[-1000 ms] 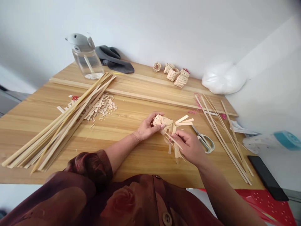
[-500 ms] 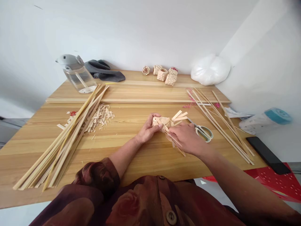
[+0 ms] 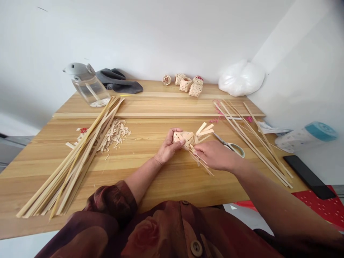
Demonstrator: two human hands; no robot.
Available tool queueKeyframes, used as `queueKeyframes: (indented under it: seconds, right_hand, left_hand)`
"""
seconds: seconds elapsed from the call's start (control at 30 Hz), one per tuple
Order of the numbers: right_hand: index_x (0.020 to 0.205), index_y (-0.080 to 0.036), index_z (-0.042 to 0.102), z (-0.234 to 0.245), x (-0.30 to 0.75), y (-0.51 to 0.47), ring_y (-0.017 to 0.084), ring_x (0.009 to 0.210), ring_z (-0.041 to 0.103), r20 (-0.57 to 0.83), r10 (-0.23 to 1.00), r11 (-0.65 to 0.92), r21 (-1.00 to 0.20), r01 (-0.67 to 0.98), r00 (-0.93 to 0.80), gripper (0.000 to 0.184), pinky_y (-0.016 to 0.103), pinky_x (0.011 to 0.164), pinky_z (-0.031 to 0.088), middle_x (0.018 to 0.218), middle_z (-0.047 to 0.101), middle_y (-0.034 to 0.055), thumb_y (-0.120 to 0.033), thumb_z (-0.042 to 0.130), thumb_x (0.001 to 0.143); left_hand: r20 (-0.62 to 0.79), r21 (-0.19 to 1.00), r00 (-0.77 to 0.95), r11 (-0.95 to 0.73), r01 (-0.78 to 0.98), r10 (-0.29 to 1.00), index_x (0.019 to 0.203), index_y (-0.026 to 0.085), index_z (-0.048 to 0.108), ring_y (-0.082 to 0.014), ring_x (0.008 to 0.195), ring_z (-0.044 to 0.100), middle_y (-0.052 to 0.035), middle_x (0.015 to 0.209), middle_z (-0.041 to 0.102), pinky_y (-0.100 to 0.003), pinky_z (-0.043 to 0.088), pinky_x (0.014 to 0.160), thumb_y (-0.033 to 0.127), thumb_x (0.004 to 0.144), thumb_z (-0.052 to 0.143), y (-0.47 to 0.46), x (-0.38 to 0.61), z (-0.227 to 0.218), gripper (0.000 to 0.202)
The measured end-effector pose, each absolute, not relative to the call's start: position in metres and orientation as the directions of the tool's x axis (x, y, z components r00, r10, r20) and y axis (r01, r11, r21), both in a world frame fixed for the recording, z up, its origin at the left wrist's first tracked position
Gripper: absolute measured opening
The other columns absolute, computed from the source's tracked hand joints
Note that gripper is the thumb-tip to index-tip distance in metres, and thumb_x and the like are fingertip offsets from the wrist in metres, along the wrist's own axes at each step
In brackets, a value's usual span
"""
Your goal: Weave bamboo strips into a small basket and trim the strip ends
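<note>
While the left hand (image 3: 168,148) curls closed around a small woven bamboo piece (image 3: 183,138), the right hand (image 3: 216,154) reaches in from the side, its fingers (image 3: 198,153) extended at the loose strips (image 3: 204,129); whether they pinch anything I cannot tell. The piece is held over the middle of the counter (image 3: 150,186). It should be very light and springy: the woven body looks firm enough to grip, while the thin loose ends could bend or split, so the body is the place to hold. Just past the right hand lie scissors (image 3: 236,150). A left bundle (image 3: 72,172) and a right bundle (image 3: 255,150) of long bamboo strips lie to either side, with offcuts (image 3: 115,134) by the left one. Farther back are small woven baskets (image 3: 186,85), a clear bottle (image 3: 91,91), a dark cloth (image 3: 118,86) and a white plastic bag (image 3: 242,79).
</note>
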State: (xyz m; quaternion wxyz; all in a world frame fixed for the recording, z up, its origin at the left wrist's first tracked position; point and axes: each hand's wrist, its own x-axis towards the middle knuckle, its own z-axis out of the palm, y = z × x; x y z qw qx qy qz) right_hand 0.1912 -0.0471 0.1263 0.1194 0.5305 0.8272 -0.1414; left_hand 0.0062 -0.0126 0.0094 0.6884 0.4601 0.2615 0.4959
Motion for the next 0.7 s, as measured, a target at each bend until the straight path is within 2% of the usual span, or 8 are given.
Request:
queueKeyframes:
  seconds: [0.23, 0.47, 0.7]
  right_hand:
    - [0.068, -0.021, 0.043, 0.122, 0.193, -0.043, 0.018, 0.074, 0.058, -0.363, 0.830, 0.381, -0.187, 0.905, -0.424, 0.036, 0.031, 0.066, 0.030, 0.078, 0.067, 0.0059, -0.029, 0.042, 0.103]
    - [0.063, -0.020, 0.040, 0.129, 0.191, -0.047, 0.015, 0.063, 0.049, -0.336, 0.860, 0.322, -0.228, 0.919, -0.385, 0.038, 0.032, 0.062, 0.023, 0.066, 0.059, 0.0015, -0.028, 0.049, 0.099]
    - [0.062, -0.020, 0.037, 0.125, 0.190, -0.054, 0.014, 0.061, 0.043, -0.228, 0.907, 0.284, -0.290, 0.914, -0.354, 0.038, 0.034, 0.062, 0.019, 0.061, 0.052, -0.0001, -0.028, 0.050, 0.097]
  left_hand:
    - [0.072, 0.889, 0.349, 0.099, -0.447, 0.934, 0.126, 0.025, 0.046, -0.0162, 0.092, 0.061, -0.0017, 0.106, 0.063, -0.031, 0.050, 0.086, 0.044, 0.080, 0.081, -0.013, 0.006, 0.009, 0.061]
    - [0.067, 0.908, 0.425, 0.122, -0.402, 0.903, 0.126, 0.024, 0.047, -0.0168, 0.095, 0.061, -0.0019, 0.108, 0.064, -0.032, 0.050, 0.088, 0.044, 0.082, 0.079, -0.011, 0.001, 0.013, 0.058]
    - [0.043, 0.902, 0.428, 0.149, -0.405, 0.903, 0.125, 0.025, 0.048, -0.0172, 0.093, 0.062, -0.0021, 0.108, 0.064, -0.031, 0.050, 0.083, 0.044, 0.081, 0.079, -0.011, -0.001, 0.015, 0.058]
